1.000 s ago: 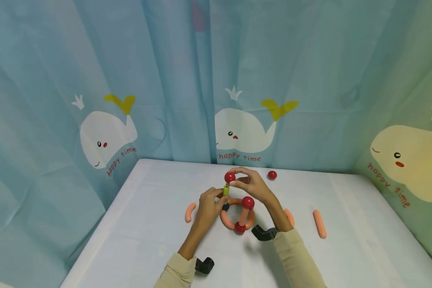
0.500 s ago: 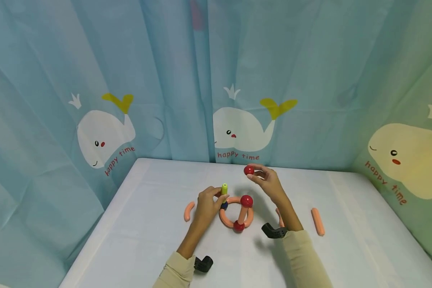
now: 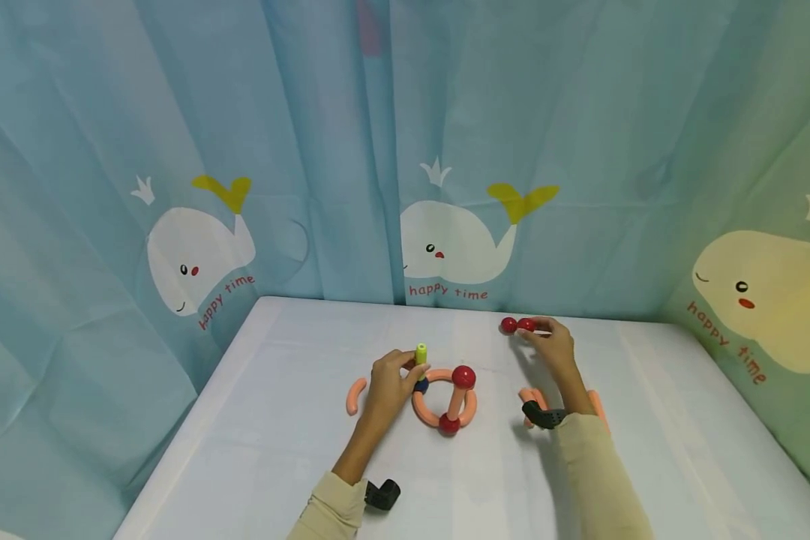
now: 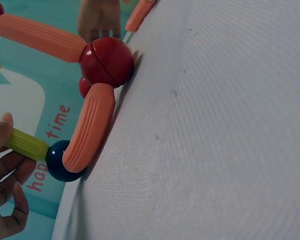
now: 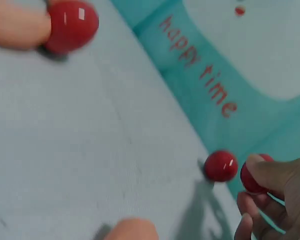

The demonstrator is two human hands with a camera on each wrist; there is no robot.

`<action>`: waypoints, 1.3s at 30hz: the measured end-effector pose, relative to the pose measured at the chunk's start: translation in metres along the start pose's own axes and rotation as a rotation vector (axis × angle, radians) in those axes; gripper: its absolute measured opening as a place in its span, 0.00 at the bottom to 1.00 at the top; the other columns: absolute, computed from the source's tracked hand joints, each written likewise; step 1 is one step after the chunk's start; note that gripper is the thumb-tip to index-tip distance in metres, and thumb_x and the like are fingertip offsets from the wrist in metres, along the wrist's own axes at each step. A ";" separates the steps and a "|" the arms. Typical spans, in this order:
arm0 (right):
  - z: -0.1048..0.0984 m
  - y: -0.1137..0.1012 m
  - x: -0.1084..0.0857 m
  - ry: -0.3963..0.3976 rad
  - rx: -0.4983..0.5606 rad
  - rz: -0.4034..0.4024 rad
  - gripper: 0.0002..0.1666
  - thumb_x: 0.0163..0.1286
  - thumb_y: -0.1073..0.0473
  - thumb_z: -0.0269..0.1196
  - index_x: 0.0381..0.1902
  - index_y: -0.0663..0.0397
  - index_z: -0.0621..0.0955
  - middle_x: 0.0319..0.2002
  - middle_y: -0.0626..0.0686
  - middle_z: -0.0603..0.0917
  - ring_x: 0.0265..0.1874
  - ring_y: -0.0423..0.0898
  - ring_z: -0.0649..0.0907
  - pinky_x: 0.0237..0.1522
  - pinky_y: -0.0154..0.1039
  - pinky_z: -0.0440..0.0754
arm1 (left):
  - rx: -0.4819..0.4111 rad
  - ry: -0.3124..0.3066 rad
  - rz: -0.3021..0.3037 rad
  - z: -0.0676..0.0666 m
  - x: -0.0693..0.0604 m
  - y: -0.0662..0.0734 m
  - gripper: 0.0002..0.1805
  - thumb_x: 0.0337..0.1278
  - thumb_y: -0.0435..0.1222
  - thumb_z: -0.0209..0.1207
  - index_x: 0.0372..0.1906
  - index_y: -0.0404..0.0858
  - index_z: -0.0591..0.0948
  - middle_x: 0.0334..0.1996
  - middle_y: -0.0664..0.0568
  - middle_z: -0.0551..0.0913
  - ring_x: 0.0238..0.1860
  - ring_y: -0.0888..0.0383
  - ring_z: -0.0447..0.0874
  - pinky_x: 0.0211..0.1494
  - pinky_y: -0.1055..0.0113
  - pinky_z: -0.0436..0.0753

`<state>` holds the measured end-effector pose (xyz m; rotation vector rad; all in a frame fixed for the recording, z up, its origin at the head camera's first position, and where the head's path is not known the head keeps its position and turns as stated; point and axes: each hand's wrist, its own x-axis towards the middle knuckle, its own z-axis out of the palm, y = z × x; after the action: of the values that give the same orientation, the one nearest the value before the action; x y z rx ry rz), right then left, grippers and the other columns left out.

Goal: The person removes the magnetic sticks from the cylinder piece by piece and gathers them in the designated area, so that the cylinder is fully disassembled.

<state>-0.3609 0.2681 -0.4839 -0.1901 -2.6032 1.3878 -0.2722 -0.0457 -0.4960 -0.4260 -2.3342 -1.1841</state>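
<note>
My left hand [image 3: 391,381] pinches a yellow-green magnetic rod [image 3: 421,352] that stands on a dark blue ball [image 4: 60,162]. That ball is part of a ring of curved orange rods [image 3: 424,409] on the table. Opposite it on the ring, a red ball [image 3: 448,425] bears an orange rod [image 3: 456,403] topped by another red ball [image 3: 463,377]. At the back of the table my right hand [image 3: 555,349] holds a red ball [image 3: 526,325] between thumb and fingers. Close to its left lies a loose red ball [image 5: 221,166]; whether they touch I cannot tell.
A curved orange rod [image 3: 355,396] lies left of the ring. More orange rods [image 3: 528,396] lie on the right, partly behind the black right wrist camera [image 3: 544,415]. One straight orange rod [image 3: 597,405] is partly covered by the sleeve. A blue curtain hangs along the table's back edge.
With the red ball, my right hand has left the yellow-green rod's top and moved right to the loose red ball. My left hand stays on the rod, which now stands more upright.
</note>
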 end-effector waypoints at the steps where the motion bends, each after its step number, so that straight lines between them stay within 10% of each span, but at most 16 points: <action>1: -0.001 0.003 0.002 -0.002 -0.009 0.019 0.30 0.67 0.51 0.65 0.60 0.63 0.75 0.57 0.66 0.79 0.52 0.56 0.81 0.33 0.24 0.72 | 0.000 -0.002 0.000 0.000 0.000 0.000 0.13 0.57 0.41 0.66 0.41 0.35 0.87 0.31 0.48 0.85 0.37 0.55 0.86 0.41 0.59 0.85; 14: 0.005 0.012 0.019 0.018 -0.157 0.039 0.29 0.66 0.57 0.65 0.59 0.68 0.74 0.56 0.69 0.79 0.58 0.63 0.76 0.59 0.57 0.71 | 0.019 -0.041 -0.020 0.000 0.001 0.001 0.14 0.60 0.43 0.64 0.42 0.36 0.86 0.33 0.49 0.85 0.38 0.57 0.86 0.42 0.61 0.84; 39: 0.006 0.013 0.021 -0.058 -0.133 0.104 0.34 0.66 0.58 0.64 0.65 0.69 0.68 0.60 0.70 0.75 0.60 0.63 0.73 0.60 0.55 0.74 | 0.087 -0.088 -0.055 -0.002 -0.001 -0.004 0.15 0.61 0.47 0.64 0.44 0.41 0.85 0.35 0.53 0.85 0.39 0.60 0.84 0.39 0.69 0.79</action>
<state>-0.3821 0.2750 -0.4956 -0.3126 -2.7718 1.2699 -0.2733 -0.0495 -0.4984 -0.3935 -2.4769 -1.1045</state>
